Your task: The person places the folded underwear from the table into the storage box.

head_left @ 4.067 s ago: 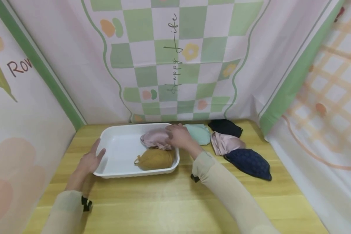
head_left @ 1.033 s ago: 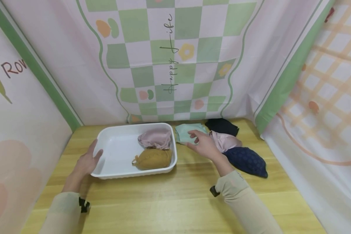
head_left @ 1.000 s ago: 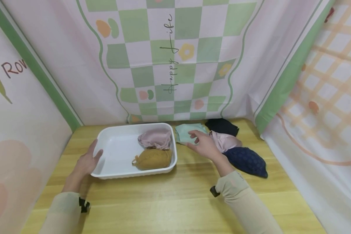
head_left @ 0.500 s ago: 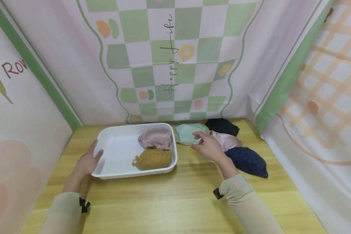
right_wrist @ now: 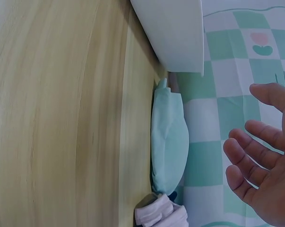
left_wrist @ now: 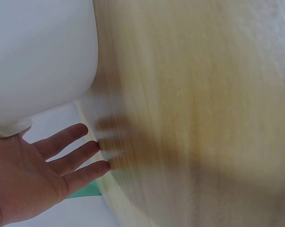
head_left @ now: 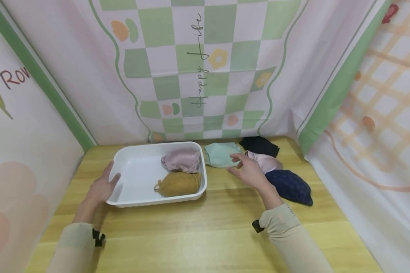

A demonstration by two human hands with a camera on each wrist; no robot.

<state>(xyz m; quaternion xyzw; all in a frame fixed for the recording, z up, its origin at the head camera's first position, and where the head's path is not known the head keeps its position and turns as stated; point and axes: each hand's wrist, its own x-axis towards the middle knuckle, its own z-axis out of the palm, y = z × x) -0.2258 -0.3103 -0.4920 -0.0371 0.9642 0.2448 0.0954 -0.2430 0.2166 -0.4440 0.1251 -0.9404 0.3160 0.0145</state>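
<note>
My left hand (head_left: 100,187) rests at the left rim of a white tray (head_left: 130,204), thumb over the rim and the other fingers outside. In the left wrist view its fingers (left_wrist: 72,161) are straight and spread. Inside the tray's right end lie a mauve folded bra (head_left: 181,160) and a mustard one, also a folded bra (head_left: 179,184), with a small loop. My right hand (head_left: 249,170) holds nothing, its fingers loosely bent, above the table beside a mint folded bra (head_left: 220,155). It partly overlaps the pale pink folded bra (head_left: 266,162) in the head view.
A black folded bra (head_left: 259,146) lies at the back right, and a navy dotted folded bra (head_left: 290,185) in front of the pink one. Printed curtains (head_left: 205,76) hang behind and on both sides of the wooden table (head_left: 191,239).
About four seconds ago my right hand was at the mauve bra in the tray. It has since moved right, drifting slightly further over the last second. My left hand stays at the tray.
</note>
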